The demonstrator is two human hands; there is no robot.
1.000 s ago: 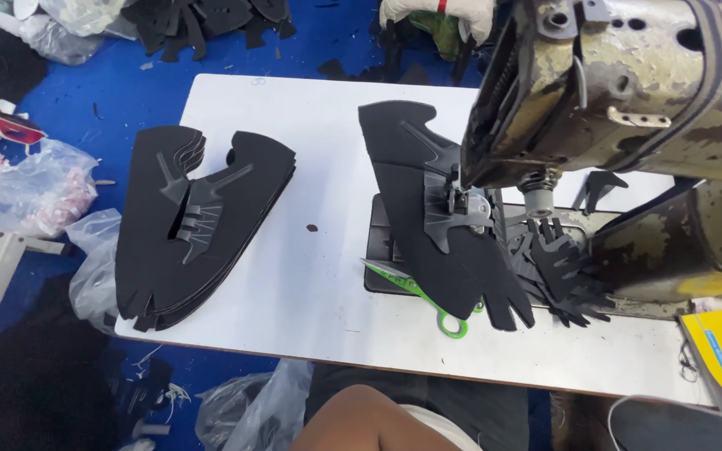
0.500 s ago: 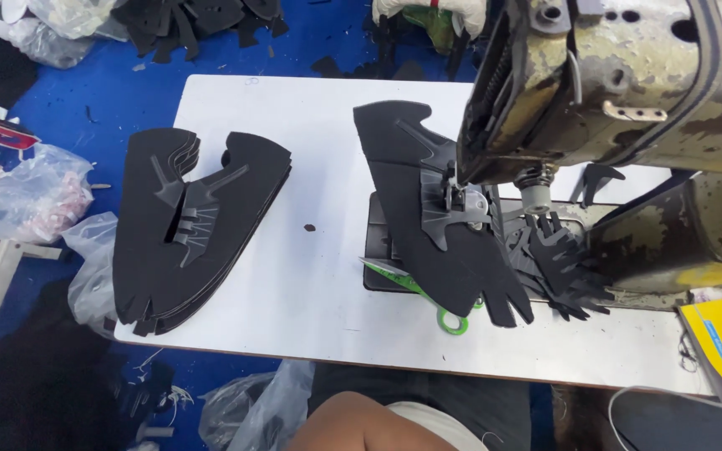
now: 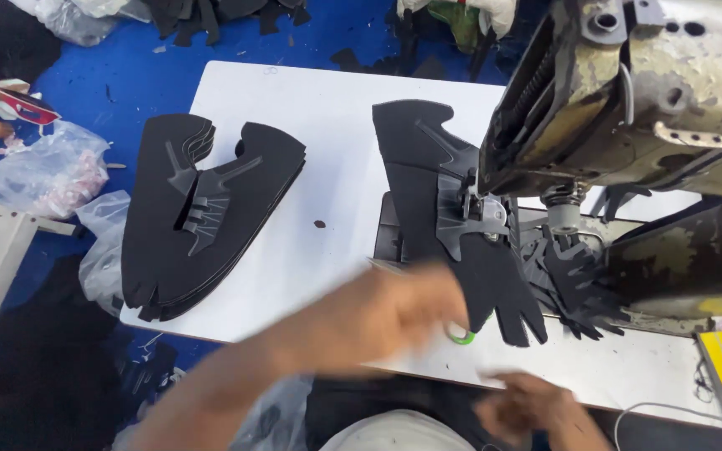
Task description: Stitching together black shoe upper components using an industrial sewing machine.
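Now, status at the sewing table:
change: both hands are seen in the head view; half a second ago only a knee showed at 6 o'clock.
left hand point(image 3: 394, 313): swept in from 7 o'clock, motion-blurred over the table edge; grip cannot be told.
right hand point(image 3: 524, 405): low at 5 o'clock, blurred, fingers curled; whether anything is held cannot be told.
black cut piece point(image 3: 428, 179): unmoved, lying under the presser foot of the sewing machine point(image 3: 628, 92), at 1 o'clock of the left hand.
green scissors point(image 3: 460, 334): a loop shows just beside the left hand.
stack of black pieces point(image 3: 202, 213): untouched at 9 o'clock on the white table point(image 3: 327, 108).
meaning: the reach is judged to be aimed at the piece under the foot; contact not yet made.
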